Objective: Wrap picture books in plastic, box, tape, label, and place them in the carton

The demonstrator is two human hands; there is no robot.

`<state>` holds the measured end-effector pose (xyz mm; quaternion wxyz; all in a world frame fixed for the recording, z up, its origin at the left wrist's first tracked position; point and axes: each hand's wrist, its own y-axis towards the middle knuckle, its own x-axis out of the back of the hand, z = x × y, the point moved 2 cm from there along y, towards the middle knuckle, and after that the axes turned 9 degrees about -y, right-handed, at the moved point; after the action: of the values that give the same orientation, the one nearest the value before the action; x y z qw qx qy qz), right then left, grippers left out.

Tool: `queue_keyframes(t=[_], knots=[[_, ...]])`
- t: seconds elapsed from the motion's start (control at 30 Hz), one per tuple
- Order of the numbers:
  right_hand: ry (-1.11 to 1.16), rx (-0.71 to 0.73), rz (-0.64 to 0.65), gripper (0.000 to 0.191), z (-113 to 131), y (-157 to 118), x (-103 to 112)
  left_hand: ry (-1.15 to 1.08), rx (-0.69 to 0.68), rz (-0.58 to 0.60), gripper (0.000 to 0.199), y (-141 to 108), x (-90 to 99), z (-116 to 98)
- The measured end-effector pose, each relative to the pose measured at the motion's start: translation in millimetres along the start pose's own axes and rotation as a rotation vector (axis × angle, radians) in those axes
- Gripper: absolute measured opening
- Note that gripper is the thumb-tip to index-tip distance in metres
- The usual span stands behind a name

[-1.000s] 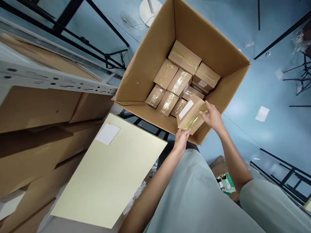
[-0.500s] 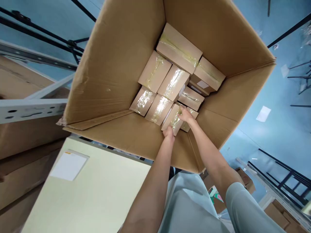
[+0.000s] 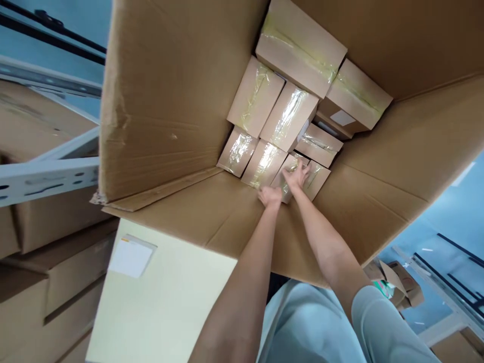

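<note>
Inside a big open carton (image 3: 170, 126), my right hand (image 3: 298, 175) lies on the top of a small tape-sealed cardboard box (image 3: 283, 176), its fingers spread. My left hand (image 3: 270, 195) is at that box's near left corner, against the carton's near wall, with its fingers pointing left and not wrapped round anything. Part of the box is covered by my hands. To its left sits another taped box (image 3: 263, 164), and on its right a similar box (image 3: 319, 182) fits close to the carton's corner. A further taped box (image 3: 319, 144) lies just beyond.
Several larger taped boxes, such as a wide one (image 3: 302, 45) and one with a white label (image 3: 359, 96), fill the carton's far part. A pale cabinet (image 3: 170, 292) adjoins the carton at the lower left. Metal shelving (image 3: 49, 176) with cartons stands left.
The small box I gripped in both hands has gone down level with its neighbours. My hands have loosened from its sides, and my view has moved closer to the carton.
</note>
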<state>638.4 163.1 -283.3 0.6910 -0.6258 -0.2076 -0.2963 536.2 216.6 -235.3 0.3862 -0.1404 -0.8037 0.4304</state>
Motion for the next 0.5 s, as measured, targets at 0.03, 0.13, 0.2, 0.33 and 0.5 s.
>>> queue_keyframes(t=[0.03, 0.13, 0.2, 0.33, 0.5], knots=[[-0.016, 0.009, -0.006, 0.085, 1.2, -2.0, -4.8, 0.075, -0.075, -0.008, 0.083, 9.6, 5.9, -8.6], [-0.036, 0.027, -0.005, 0.083, 2.9, -3.0, -11.2, 0.433, -0.316, 0.066, 0.104, 42.4, 13.5, -35.2], [-0.025, -0.018, -0.005, 0.088, 4.5, 1.6, -11.2, 0.642, -0.37, 0.119, 0.119, 63.6, 12.2, -44.5], [-0.076, -0.093, 0.077, 0.102, 14.2, 14.8, -12.2, 0.738, -0.35, 0.139, 0.141, 91.1, 6.3, -37.5], [-0.09, -0.113, 0.071, 0.099, 11.3, 17.0, -2.7, 0.701, -0.394, 0.134, 0.138, 97.2, 3.7, -15.7]])
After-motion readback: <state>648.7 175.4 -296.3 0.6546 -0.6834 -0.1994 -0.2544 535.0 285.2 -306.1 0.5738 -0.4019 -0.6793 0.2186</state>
